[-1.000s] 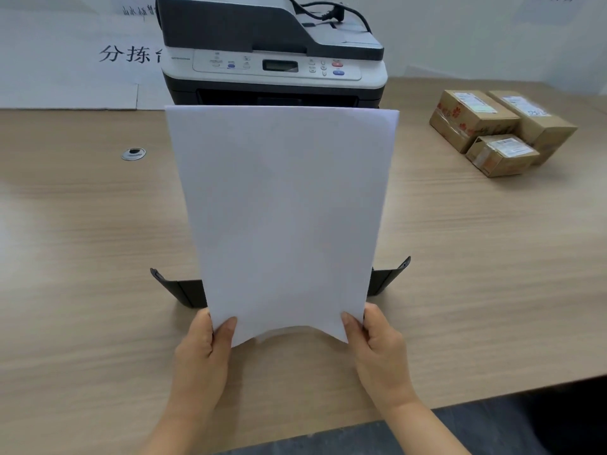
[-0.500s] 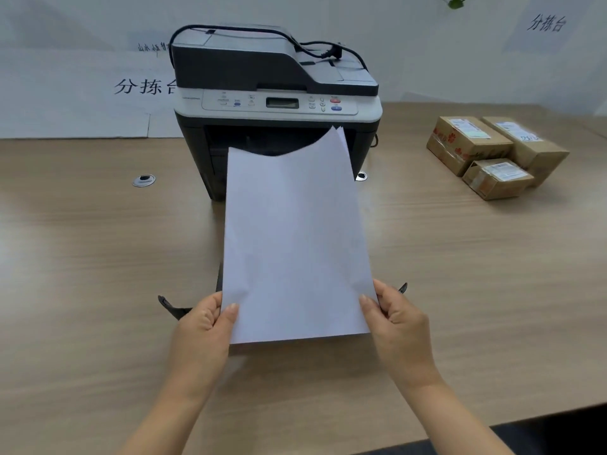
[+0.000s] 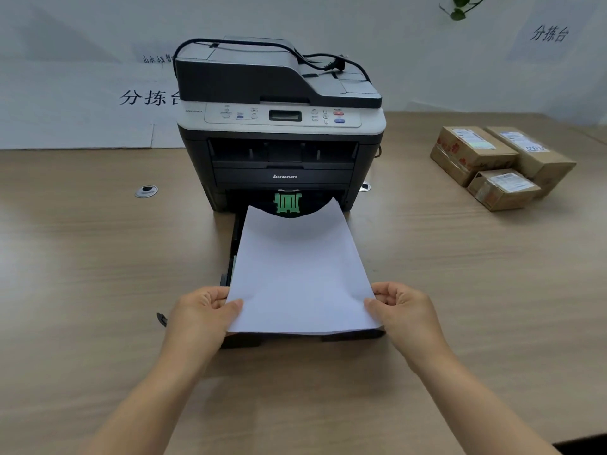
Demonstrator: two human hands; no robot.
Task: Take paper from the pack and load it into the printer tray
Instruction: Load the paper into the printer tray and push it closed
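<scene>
A thin stack of white paper (image 3: 297,277) lies low over the pulled-out black printer tray (image 3: 230,257), its far edge sagging in the middle. My left hand (image 3: 200,315) pinches the near left corner and my right hand (image 3: 402,311) pinches the near right corner. The grey and black printer (image 3: 282,139) stands just behind, with a green paper guide (image 3: 287,202) showing in the tray past the paper. The paper hides most of the tray. No paper pack is in view.
Three cardboard boxes (image 3: 499,165) sit at the back right of the wooden table (image 3: 98,257). A round metal cable grommet (image 3: 146,191) lies left of the printer. A black cable rests on the printer's top. White sheets with printed characters line the back wall.
The paper has gone from standing upright in front of the printer to lying nearly flat over the tray. Both hands moved down and forward with it.
</scene>
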